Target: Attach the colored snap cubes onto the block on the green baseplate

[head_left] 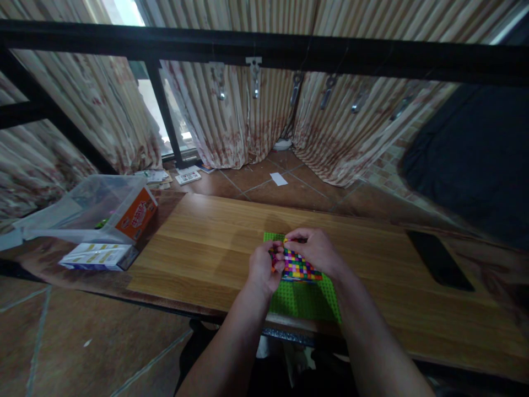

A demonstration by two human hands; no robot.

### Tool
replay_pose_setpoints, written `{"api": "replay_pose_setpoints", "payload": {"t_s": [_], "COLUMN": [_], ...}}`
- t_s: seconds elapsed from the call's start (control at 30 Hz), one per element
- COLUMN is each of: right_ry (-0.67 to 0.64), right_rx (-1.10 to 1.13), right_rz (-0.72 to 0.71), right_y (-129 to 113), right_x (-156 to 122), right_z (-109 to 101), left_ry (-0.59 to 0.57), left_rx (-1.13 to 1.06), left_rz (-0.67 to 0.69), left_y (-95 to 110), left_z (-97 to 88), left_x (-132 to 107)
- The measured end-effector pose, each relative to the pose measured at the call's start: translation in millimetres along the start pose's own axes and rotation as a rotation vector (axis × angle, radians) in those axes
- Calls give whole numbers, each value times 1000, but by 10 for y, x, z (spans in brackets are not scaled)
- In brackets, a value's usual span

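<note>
A green studded baseplate (300,302) lies on the wooden board in front of me. On it sits a multicoloured block of small toy bricks (300,268), patterned in tiny squares. My left hand (263,266) is curled at the block's left side, with small reddish and pink toy bricks showing in its fingers. Over the block's far edge, my right hand (316,251) has its fingers pinched together close to the left fingertips. What the right fingertips hold, if anything, is too small to make out. Both hands partly cover the block and the baseplate.
The wooden board (198,242) covers the low table. A black phone (440,260) lies at the right. To the left stand a clear plastic bin (88,204) with an orange label and a white box (99,256). Clips (255,82) hang from a dark bar beyond.
</note>
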State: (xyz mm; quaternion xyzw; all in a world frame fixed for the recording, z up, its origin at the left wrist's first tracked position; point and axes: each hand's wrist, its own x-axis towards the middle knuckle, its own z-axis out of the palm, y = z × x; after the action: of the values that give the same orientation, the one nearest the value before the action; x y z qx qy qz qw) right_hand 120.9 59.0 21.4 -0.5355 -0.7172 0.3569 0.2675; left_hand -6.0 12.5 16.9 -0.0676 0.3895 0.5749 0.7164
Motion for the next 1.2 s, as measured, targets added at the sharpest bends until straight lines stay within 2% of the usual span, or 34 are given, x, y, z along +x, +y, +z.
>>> {"api": "replay_pose_setpoints", "payload": {"t_s": [0.33,0.7,0.83,0.97,1.03,1.2], "right_ry": [16,37,179,367,335,-35], "right_rx": [79,159,271,351,398,408], "right_rz": [13,-55,-54,-98,-167,-281], "right_y": [98,101,114,-4,-118,-380], "right_x": [43,-16,-23,-72,-132,-310], "right_z": [52,17,-89,-157,-141,-35], "left_ry": [11,-19,-42,-117,-133,-161], "left_rx": [-7,-44,-104,-253,-301,-345], "left_rz": [-3,18,58,104,143,190], "left_y": [-5,66,160,214,219,219], "left_z": [-7,1,10,64,101,164], "left_x": [-7,-95,-149,-182,-187,-200]}}
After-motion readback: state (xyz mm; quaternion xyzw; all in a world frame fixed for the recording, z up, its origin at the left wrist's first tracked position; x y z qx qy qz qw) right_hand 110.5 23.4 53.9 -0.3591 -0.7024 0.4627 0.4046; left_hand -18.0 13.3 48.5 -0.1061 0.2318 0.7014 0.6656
